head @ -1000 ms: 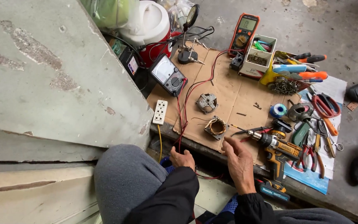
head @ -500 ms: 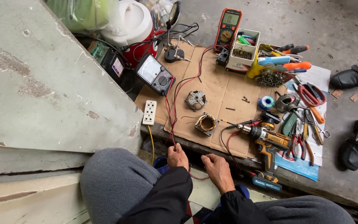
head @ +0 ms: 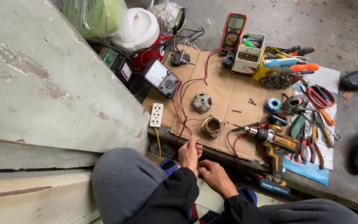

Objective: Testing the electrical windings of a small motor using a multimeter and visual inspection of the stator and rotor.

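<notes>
Left hand [head: 189, 152] | grip pinching red test leads [head: 182, 108] at cardboard surface [head: 224, 89] edge, near stator coil [head: 212, 125] | right hand [head: 215, 177] grip loosely curled, empty, we judge, beside it

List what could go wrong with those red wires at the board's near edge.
1. The red wires run from the left hand past the motor stator; a tug might drag it off the cardboard.
2. The cordless drill lies close to the right hand, its bit pointing towards the stator; an elbow could knock it.
</notes>
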